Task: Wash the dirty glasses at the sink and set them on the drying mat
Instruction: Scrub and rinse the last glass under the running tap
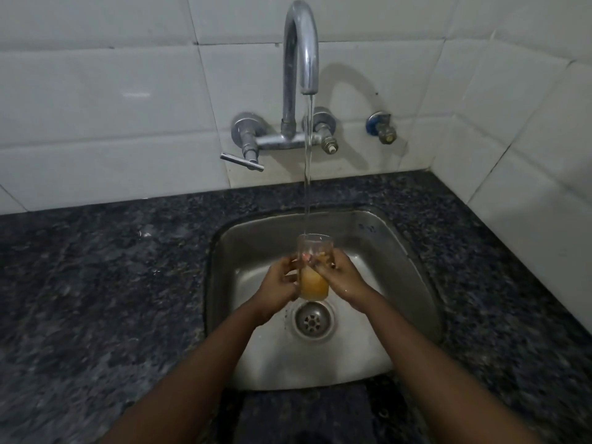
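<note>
Two bare forearms reach forward from the bottom edge and meet over the steel sink [368,354]. Just below and a little nearer than the hands lies the round drain strainer [313,321], with wet metal shining around it.

The left hand [279,282] and the right hand [343,277] close on the same glass [314,267] from opposite sides, fingers curled around its wall so that their tips show through the clear upper part. The glass stands upright between the palms, held above the sink floor, its base just beyond the strainer. Its lower part holds cloudy yellowish-orange liquid; the upper part is clear. Drops of water cling to the right wrist.

Straight above the hands, a thin stream of water [308,174] falls into the open mouth of the glass. It comes from the curved chrome tap [301,43] mounted on the wall beyond the hands. To the left of the stream a lever handle [242,161] sticks out from the tap's cross pipe; to the right is a short stub valve [329,144], and further right a separate small wall valve [382,128] with a blue collar.

Dark speckled stone counter [105,277] surrounds the sink on either side of the arms, and white wall tiles [112,100] rise behind it and along the right.
</note>
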The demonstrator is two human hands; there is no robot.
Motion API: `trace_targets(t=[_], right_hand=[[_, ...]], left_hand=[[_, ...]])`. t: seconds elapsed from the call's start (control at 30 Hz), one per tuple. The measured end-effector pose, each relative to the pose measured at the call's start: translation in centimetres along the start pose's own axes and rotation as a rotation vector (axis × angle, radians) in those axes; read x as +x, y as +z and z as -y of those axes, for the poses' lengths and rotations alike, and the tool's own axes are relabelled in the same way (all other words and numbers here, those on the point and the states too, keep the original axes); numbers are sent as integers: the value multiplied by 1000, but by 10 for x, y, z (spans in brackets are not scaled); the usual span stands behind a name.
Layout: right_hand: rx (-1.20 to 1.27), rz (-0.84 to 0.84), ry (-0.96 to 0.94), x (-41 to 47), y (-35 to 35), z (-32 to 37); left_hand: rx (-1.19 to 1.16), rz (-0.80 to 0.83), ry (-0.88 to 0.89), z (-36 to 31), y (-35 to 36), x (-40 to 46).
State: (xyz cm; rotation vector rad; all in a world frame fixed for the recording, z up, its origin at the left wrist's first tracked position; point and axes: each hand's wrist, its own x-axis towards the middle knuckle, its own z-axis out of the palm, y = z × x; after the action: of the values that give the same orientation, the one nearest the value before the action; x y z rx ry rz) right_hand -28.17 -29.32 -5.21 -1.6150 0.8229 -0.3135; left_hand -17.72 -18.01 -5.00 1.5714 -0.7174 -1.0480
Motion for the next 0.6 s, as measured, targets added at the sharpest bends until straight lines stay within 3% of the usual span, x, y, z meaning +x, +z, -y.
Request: trace_targets(t=[0.13,0.3,0.47,0.6], right_hand=[[195,38,142,20,3,9],[410,114,349,40,16,16],[847,225,565,43,22,29],[795,234,549,41,19,31]], left_hand=[[-169,-185,-12,-10,-10,10],[-173,-315,-6,-19,-20,21],[-156,-405,14,-13,-28,34],[-22,-422,84,-16,-34,43]])
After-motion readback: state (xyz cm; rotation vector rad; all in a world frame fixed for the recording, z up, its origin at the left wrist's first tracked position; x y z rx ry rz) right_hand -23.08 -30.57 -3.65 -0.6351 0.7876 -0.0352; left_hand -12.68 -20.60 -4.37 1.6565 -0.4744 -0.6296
